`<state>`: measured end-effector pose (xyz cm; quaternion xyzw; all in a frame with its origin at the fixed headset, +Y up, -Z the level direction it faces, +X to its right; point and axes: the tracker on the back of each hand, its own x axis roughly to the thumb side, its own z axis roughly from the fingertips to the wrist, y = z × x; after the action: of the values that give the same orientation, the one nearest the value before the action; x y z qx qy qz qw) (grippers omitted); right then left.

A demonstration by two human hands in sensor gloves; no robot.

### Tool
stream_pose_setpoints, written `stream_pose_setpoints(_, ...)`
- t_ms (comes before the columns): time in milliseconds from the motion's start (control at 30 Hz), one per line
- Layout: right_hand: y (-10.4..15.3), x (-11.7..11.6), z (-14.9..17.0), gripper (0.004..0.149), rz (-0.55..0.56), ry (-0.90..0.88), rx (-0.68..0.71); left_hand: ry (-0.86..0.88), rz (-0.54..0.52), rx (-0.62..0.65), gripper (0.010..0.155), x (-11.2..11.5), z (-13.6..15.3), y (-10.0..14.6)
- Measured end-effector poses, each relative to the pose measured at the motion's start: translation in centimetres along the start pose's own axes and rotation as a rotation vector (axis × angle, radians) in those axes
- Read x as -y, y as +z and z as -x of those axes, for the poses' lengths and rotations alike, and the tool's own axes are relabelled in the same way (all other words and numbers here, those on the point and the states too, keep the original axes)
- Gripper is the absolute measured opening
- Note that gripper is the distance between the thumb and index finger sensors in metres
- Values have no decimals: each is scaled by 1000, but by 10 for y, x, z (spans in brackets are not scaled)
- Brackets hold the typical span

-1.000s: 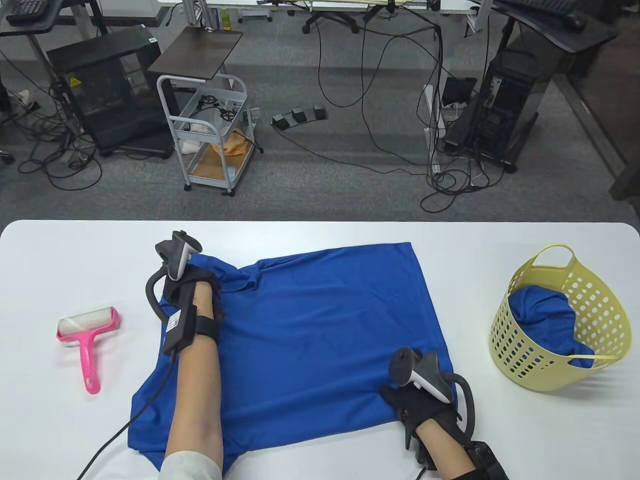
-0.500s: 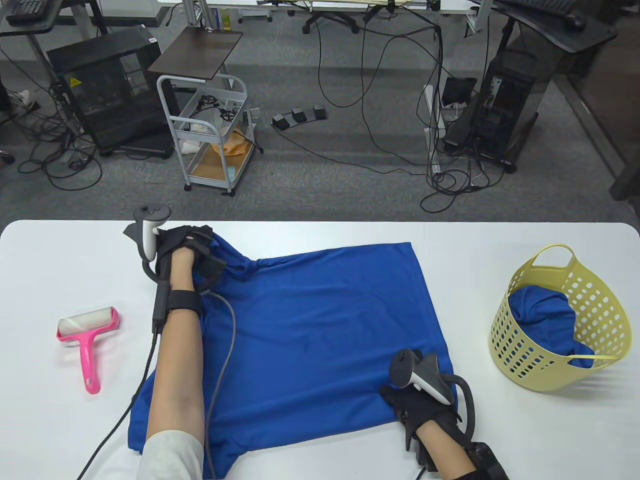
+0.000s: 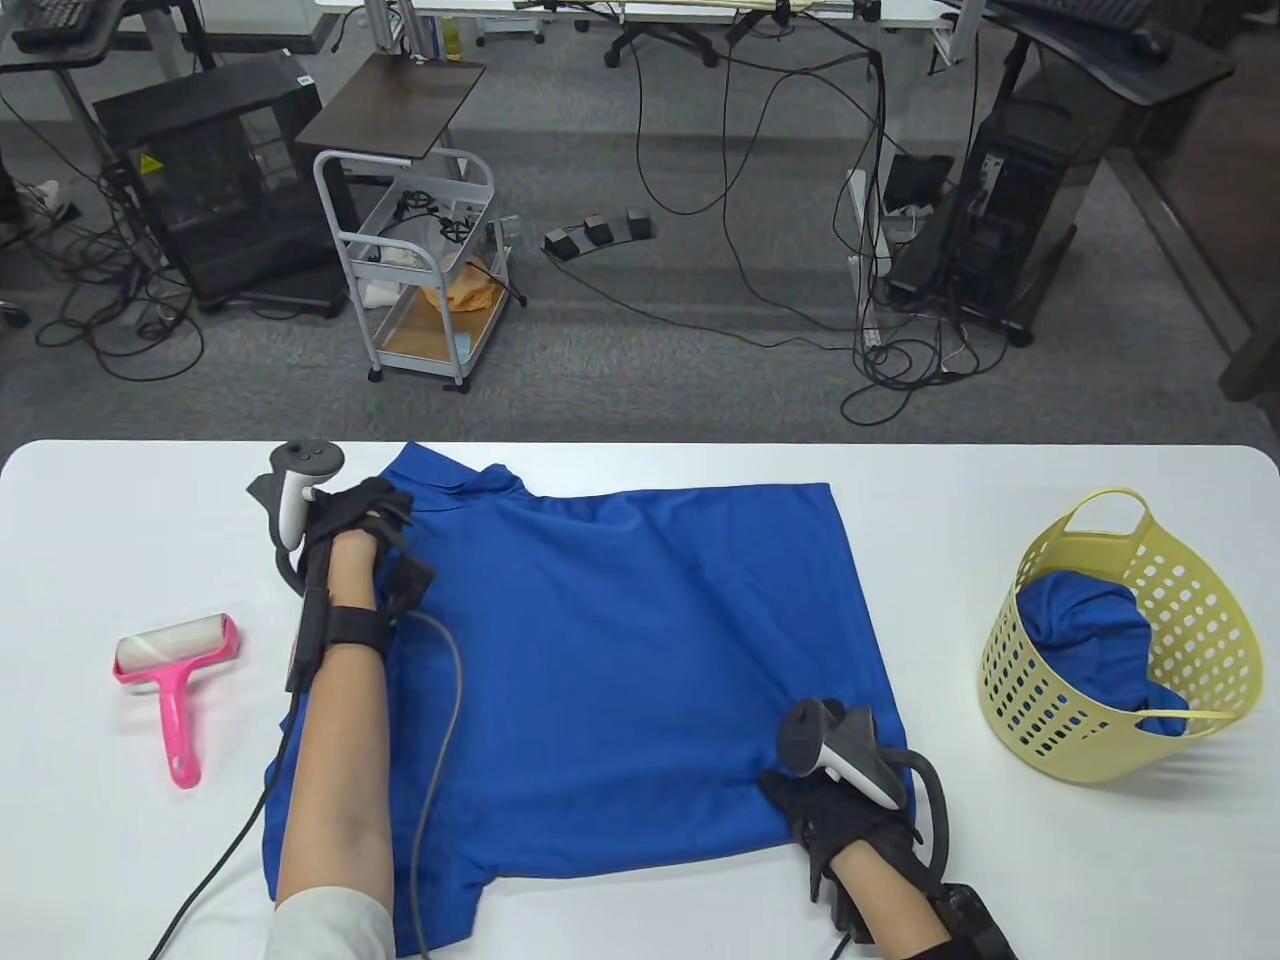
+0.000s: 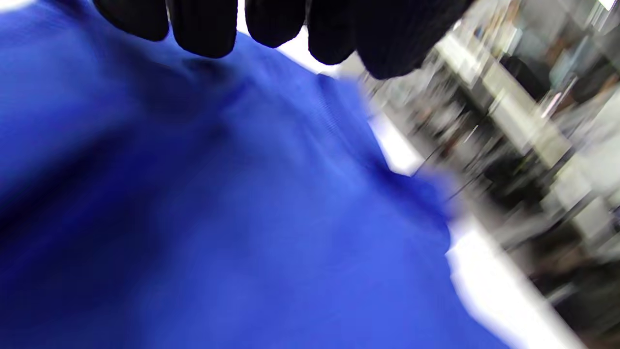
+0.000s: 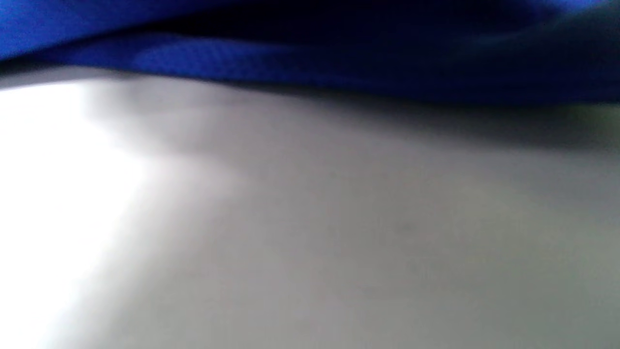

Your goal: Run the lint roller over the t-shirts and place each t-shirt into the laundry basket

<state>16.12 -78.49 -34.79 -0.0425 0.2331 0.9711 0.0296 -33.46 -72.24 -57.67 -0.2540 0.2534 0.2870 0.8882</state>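
The left hand [image 3: 355, 525] grips the far left corner of the shirt [image 3: 640, 660] spread mid-tabletop. The right hand [image 3: 835, 815] pinches its near right corner. The roller [image 3: 178, 668] lies near the left edge, the basket [image 3: 1120, 640] near the right.

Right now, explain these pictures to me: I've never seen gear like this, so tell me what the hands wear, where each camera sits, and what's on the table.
These are a person's hands in black sensor gloves, each with a tracker strapped to its back. One camera looks down at the white table; the other two sit on the wrists, and their pictures are blurry. A blue t-shirt lies spread out. The left hand holds its far corner, the right hand its near edge. A pink lint roller lies untouched at the left. The yellow laundry basket at the right already holds blue cloth.
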Motion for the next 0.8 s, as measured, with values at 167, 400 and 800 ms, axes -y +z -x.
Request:
stream_pose_setpoints(167,0,-1,0,73,0,-2,0,-167,69,-95,77,25,12,-1)
stream_pose_setpoints(400,0,-1,0,73,-2,-3,0,-225,-53,-159,79,21,7,-5)
stream_pose_setpoints(800,0,0,0,73,-5,-1,0,-144,-215,144,79,47,-98,-25)
